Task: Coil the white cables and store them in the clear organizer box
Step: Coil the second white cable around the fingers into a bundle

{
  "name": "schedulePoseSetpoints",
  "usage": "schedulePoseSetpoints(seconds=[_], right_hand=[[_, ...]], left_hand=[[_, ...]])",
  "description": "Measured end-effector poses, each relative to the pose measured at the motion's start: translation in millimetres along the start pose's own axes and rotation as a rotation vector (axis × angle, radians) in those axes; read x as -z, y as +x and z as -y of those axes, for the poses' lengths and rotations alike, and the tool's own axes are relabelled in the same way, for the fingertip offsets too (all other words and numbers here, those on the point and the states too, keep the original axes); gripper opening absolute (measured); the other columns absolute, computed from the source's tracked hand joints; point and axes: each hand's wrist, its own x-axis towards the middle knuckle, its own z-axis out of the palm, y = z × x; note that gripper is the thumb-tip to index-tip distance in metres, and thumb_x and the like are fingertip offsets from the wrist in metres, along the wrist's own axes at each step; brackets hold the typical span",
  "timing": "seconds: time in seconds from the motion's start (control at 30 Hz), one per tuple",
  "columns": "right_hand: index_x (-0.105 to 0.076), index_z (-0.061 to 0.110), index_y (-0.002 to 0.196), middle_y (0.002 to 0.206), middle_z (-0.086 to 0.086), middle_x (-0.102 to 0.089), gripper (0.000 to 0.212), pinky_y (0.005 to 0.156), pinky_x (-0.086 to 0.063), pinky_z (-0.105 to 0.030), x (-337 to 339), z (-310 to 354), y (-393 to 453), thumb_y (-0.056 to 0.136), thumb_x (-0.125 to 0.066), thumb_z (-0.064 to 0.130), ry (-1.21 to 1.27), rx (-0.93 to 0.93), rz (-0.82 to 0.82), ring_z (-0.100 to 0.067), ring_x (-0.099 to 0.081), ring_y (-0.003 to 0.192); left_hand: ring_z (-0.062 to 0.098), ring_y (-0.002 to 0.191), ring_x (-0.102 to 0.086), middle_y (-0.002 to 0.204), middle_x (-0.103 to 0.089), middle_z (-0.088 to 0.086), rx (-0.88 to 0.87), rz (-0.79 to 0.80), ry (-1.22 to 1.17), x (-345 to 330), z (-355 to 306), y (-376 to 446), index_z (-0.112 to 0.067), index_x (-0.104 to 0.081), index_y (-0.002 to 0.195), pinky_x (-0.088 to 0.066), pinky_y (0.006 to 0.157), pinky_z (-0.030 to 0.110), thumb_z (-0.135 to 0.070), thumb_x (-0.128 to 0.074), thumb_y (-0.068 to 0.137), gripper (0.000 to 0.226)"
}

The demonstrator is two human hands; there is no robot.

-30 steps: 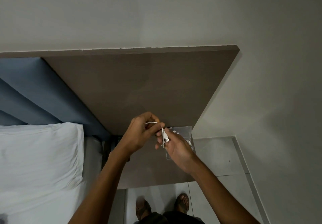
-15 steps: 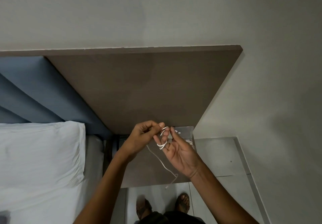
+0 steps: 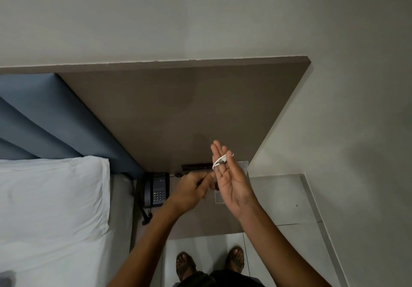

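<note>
One clear box (image 3: 242, 166), mostly hand-hidden

Matt brown wood-look panel (image 3: 178, 108); smooth white cable (image 3: 219, 161); clear plastic box (image 3: 243, 166); cloth pillow (image 3: 51, 195).

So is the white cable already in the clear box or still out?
Out. The cable is looped around the straight fingers of the right hand, held above the box.

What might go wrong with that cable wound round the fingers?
The white cable is looped round straight fingers of the right hand, so the loops may slip off and unwind. The left hand is blurred, and what it holds cannot be told. The clear box sits behind the right hand, mostly hidden, so a drop may miss it.
</note>
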Motion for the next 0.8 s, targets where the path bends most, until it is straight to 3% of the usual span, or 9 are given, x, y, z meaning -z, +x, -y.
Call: schedulePoseSetpoints(seconds=[0.07, 0.17, 0.23, 0.3, 0.37, 0.43, 0.53, 0.67, 0.8], right_hand=[[-0.060, 0.007, 0.145, 0.152, -0.005, -0.062, 0.042, 0.131, -0.025, -0.036, 0.1, 4.1, 2.8, 0.106, -0.053, 0.020, -0.252, 0.070, -0.062, -0.012, -0.055, 0.144], [-0.062, 0.021, 0.146, 0.146, 0.009, -0.067, 0.038, 0.118, -0.040, -0.024, 0.8, 6.5, -2.3, 0.111, -0.053, 0.028, -0.879, 0.199, -0.042, -0.001, -0.055, 0.141], [-0.063, 0.017, 0.145, 0.142, 0.006, -0.070, 0.035, 0.108, -0.050, -0.019, 6.0, 4.9, -4.5, 0.112, -0.053, 0.023, -1.097, 0.205, 0.038, -0.003, -0.061, 0.136], [-0.066, 0.012, 0.137, 0.127, -0.002, -0.075, 0.031, 0.101, -0.057, -0.025, 9.2, 4.1, -4.0, 0.113, -0.049, 0.022, -1.204, 0.179, 0.070, -0.013, -0.069, 0.123], [-0.066, 0.004, 0.121, 0.103, -0.012, -0.070, 0.030, 0.090, -0.055, -0.038, 10.0, 6.4, -1.8, 0.115, -0.044, 0.024, -1.268, 0.133, 0.046, -0.027, -0.067, 0.097], [-0.062, 0.003, 0.111, 0.091, 0.001, -0.064, 0.030, 0.086, -0.048, -0.029, 12.3, 10.3, -3.2, 0.116, -0.040, 0.023, -1.240, 0.062, 0.053, -0.014, -0.059, 0.088], [-0.068, 0.026, 0.115, 0.096, 0.021, -0.073, 0.032, 0.093, -0.046, -0.017, 11.1, 11.9, -6.7, 0.116, -0.037, 0.034, -1.183, -0.062, 0.052, 0.007, -0.066, 0.096], [-0.065, 0.010, 0.109, 0.082, -0.006, -0.058, 0.041, 0.111, -0.048, -0.052, 5.7, 10.6, -9.2, 0.116, -0.034, 0.036, -0.695, -0.212, 0.163, -0.018, -0.059, 0.076], [-0.061, 0.005, 0.098, 0.073, -0.005, -0.053, 0.042, 0.124, -0.040, -0.042, -0.7, 12.6, -9.7, 0.115, -0.041, 0.037, -0.099, -0.307, 0.191, -0.016, -0.055, 0.067]], left_hand=[[0.006, 0.053, -0.048, 0.062, -0.054, -0.001, -0.049, 0.093, 0.115, 0.1, -0.5, -3.7, -0.004, -0.071, 0.096, -0.045, 0.060, 0.029, -0.027, -0.048, 0.111, 0.036], [0.014, 0.067, -0.057, 0.076, -0.063, 0.007, -0.119, 0.129, 0.244, 8.9, -5.7, -0.9, -0.006, -0.069, 0.099, -0.051, 0.071, 0.040, -0.025, -0.052, 0.110, 0.028], [0.001, 0.080, -0.065, 0.086, -0.069, -0.008, -0.155, 0.144, 0.260, 21.2, -12.5, 4.0, -0.017, -0.068, 0.096, -0.055, 0.076, 0.028, -0.024, -0.057, 0.107, 0.017], [-0.003, 0.083, -0.066, 0.086, -0.068, -0.015, -0.180, 0.159, 0.286, 35.6, -20.9, 8.8, -0.034, -0.063, 0.095, -0.054, 0.075, 0.021, -0.026, -0.062, 0.105, 0.012], [0.007, 0.080, -0.067, 0.087, -0.070, -0.009, -0.155, 0.154, 0.311, 49.0, -25.2, 13.5, -0.038, -0.062, 0.092, -0.059, 0.076, 0.037, -0.034, -0.062, 0.104, 0.012], [0.014, 0.083, -0.071, 0.087, -0.075, -0.004, -0.141, 0.163, 0.285, 58.3, -31.2, 16.4, -0.035, -0.064, 0.091, -0.060, 0.081, 0.045, -0.043, -0.060, 0.103, 0.015], [0.016, 0.079, -0.073, 0.080, -0.078, -0.005, -0.165, 0.156, 0.224, 65.8, -37.0, 21.4, -0.026, -0.066, 0.091, -0.061, 0.078, 0.046, -0.047, -0.064, 0.101, 0.023], [0.017, 0.073, -0.069, 0.083, -0.073, 0.005, -0.185, 0.075, 0.125, 68.6, -31.4, 31.0, -0.021, -0.067, 0.090, -0.057, 0.068, 0.034, -0.037, -0.073, 0.096, 0.018], [0.017, 0.071, -0.064, 0.083, -0.069, 0.018, -0.195, 0.067, -0.091, 60.1, -24.4, 35.4, -0.004, -0.066, 0.093, -0.053, 0.066, 0.025, -0.031, -0.069, 0.100, 0.028]])
